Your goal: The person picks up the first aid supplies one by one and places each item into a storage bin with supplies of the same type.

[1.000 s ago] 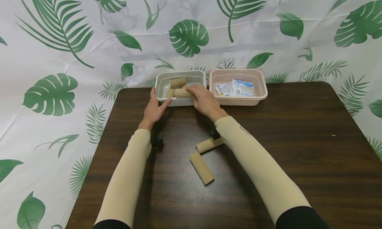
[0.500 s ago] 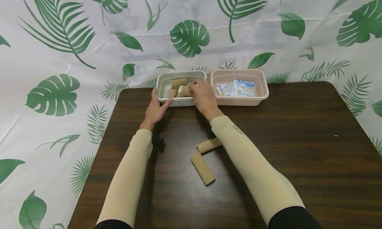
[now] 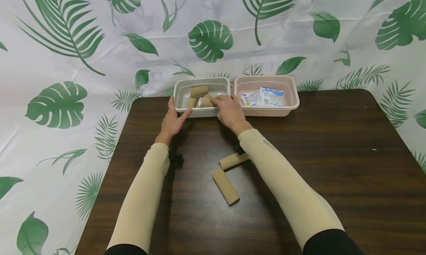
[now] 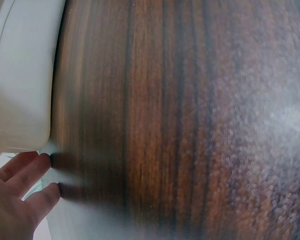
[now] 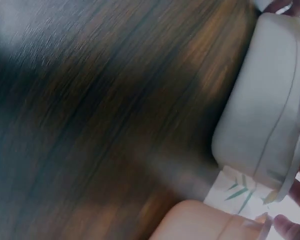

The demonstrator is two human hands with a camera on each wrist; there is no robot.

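Observation:
In the head view, several brown cardboard tubes lie in the grey-white plastic bin point(image 3: 201, 113) at the back of the table. My right hand point(image 3: 230, 112) reaches over the bin's right front corner. Its fingers touch the cardboard tube point(image 3: 205, 102) nearest them; the fingertips are partly hidden. In the right wrist view its thumb point(image 5: 286, 226) is apart from the fingers. My left hand point(image 3: 172, 121) rests against the bin's left front corner, fingers along the side and thumb at the front rim. Those fingers look extended in the left wrist view.
A pink bin point(image 3: 266, 111) with white and blue packets point(image 3: 271, 97) stands beside the grey-white one. Two more cardboard tubes lie on the dark wooden table point(image 3: 332, 155): a flattened one point(image 3: 226, 187) and one point(image 3: 233, 161) partly under my right forearm. A leaf-print sheet hangs behind.
The right hand tilted a cardboard tube in the bin, then lowered it among the others, and its fingers have loosened. The left hand has stayed at the bin's corner.

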